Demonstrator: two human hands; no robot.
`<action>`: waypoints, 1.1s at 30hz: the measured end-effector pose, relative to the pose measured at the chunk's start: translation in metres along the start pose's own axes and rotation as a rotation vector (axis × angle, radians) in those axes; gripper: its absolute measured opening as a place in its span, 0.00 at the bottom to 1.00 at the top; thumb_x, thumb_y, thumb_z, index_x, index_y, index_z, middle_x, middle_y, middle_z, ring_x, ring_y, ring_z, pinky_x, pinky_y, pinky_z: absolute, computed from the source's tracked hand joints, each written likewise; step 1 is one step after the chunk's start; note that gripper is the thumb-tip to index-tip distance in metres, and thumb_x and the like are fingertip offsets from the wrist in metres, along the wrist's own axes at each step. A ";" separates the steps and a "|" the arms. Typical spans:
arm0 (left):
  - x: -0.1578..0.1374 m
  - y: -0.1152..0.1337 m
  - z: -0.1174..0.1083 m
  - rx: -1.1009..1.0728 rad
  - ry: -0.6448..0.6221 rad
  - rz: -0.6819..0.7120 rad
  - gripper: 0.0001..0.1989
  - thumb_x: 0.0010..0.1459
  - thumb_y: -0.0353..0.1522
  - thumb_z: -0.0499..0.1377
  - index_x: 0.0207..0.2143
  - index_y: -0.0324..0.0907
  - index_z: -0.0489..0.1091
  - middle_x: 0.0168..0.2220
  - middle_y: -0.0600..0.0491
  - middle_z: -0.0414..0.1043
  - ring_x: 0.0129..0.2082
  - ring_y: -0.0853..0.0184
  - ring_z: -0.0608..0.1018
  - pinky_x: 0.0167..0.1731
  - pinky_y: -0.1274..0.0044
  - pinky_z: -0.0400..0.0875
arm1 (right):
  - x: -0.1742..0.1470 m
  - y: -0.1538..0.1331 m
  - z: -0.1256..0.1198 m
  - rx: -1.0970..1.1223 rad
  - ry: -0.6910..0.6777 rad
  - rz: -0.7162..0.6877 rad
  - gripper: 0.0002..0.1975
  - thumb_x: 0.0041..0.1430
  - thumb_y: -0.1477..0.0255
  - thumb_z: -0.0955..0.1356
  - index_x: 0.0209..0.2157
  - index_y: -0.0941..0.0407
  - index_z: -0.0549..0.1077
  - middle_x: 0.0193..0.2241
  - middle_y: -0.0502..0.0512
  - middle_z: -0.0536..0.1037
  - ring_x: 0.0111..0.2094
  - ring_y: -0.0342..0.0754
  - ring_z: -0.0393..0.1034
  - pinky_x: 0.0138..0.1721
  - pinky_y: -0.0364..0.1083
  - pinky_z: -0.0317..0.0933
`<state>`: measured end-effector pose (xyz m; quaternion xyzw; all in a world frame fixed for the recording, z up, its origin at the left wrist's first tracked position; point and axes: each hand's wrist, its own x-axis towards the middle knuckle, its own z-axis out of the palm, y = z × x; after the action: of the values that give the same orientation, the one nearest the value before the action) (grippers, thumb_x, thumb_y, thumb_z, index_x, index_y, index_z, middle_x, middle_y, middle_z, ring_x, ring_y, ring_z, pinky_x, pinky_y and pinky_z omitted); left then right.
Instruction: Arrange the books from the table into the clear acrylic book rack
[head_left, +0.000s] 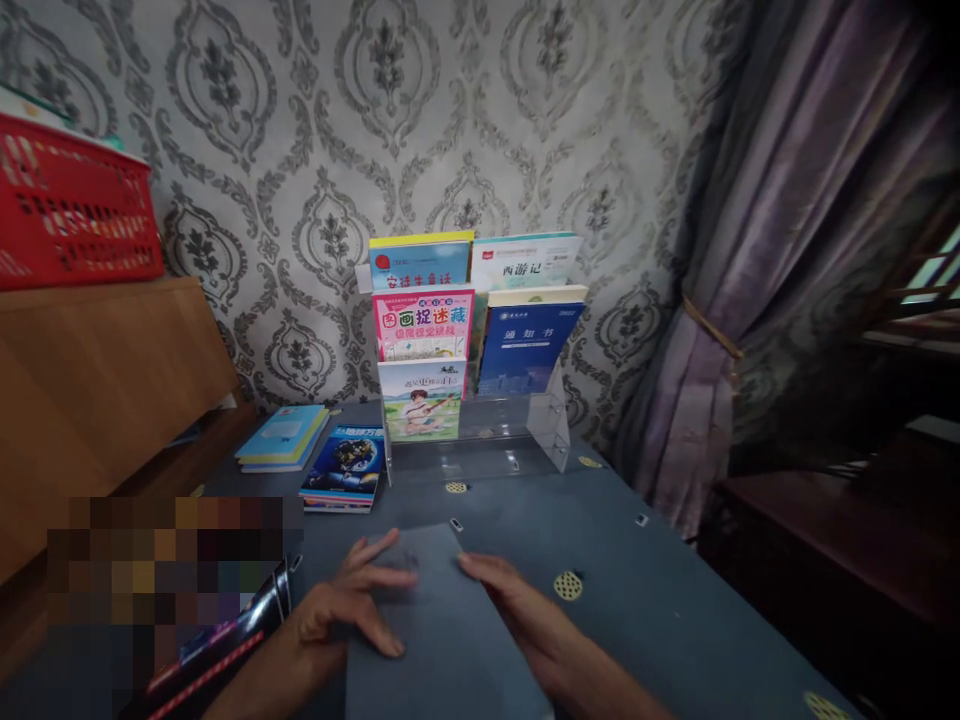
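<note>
A flat, plain blue-grey book (442,640) lies before me at the front of the table, its far edge tilted away; no title shows on it. Across its left side my left hand (356,600) has its fingers spread, their tips on or just over the cover. My right hand (517,600) grips the right edge, thumb and fingers along it. Beyond the book stands a clear acrylic book rack (551,430). In its tiers are a picture book with a guitar player (424,400), a pink puzzle book (424,322), a dark blue booklet (532,345) and two others behind.
Left of the rack lie a stack of light blue and yellow books (283,435) and a stack topped by an Earth-cover book (345,465). A glossy dark item (225,640) is partly pixelated at lower left. A red basket (75,200) sits on a wooden cabinet (112,380); a curtain (697,400) hangs right.
</note>
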<state>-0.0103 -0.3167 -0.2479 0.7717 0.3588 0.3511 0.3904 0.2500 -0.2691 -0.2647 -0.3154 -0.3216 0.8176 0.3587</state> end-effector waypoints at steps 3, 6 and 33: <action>-0.006 -0.016 -0.003 0.295 -0.137 -0.007 0.16 0.68 0.37 0.51 0.41 0.54 0.80 0.62 0.54 0.69 0.70 0.55 0.58 0.68 0.54 0.48 | 0.011 0.010 -0.014 -0.086 0.048 -0.084 0.21 0.41 0.58 0.80 0.33 0.58 0.79 0.27 0.53 0.82 0.29 0.48 0.77 0.35 0.44 0.67; 0.011 -0.032 -0.017 0.560 -0.048 0.046 0.18 0.67 0.32 0.48 0.47 0.54 0.77 0.61 0.53 0.71 0.67 0.58 0.65 0.66 0.60 0.58 | 0.020 0.016 -0.028 -0.173 -0.022 -0.150 0.26 0.42 0.53 0.79 0.35 0.59 0.80 0.26 0.54 0.81 0.27 0.46 0.74 0.33 0.43 0.65; 0.288 0.086 -0.129 0.224 0.214 -0.368 0.42 0.42 0.66 0.59 0.43 0.39 0.74 0.48 0.39 0.79 0.48 0.52 0.80 0.51 0.64 0.72 | -0.041 -0.108 -0.105 -0.345 0.167 -0.552 0.19 0.53 0.54 0.75 0.34 0.56 0.79 0.26 0.48 0.73 0.22 0.38 0.70 0.28 0.39 0.68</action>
<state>0.0508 -0.0703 -0.0408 0.6902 0.5696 0.3118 0.3193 0.3921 -0.2119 -0.2344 -0.3385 -0.4979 0.5945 0.5330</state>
